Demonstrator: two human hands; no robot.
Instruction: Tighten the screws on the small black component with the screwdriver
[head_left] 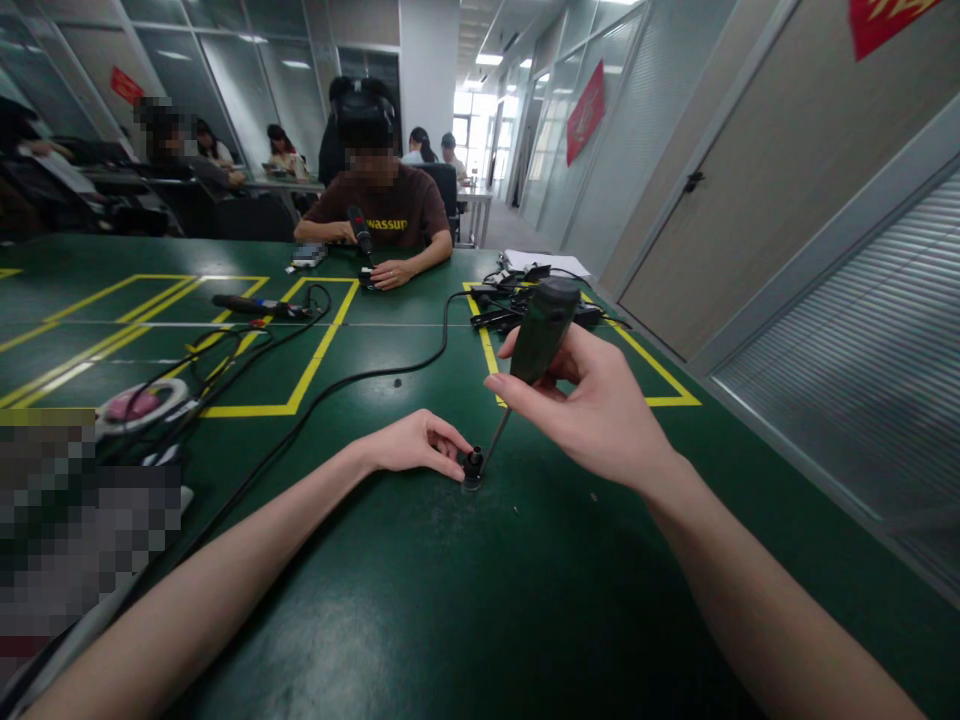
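My right hand is wrapped round the dark handle of a screwdriver, held tilted with its thin shaft pointing down. The shaft's tip reaches the right side of a small black round part on the green table; whether it touches cannot be made out. My left hand pinches that part from the left between thumb and fingers. A clear, shiny rim shows at the part's base.
A black cable crosses the green table. Left lie a dark pen-shaped tool and a roll of white tape. Black parts pile up behind my right hand. Opposite, a person holds a power screwdriver.
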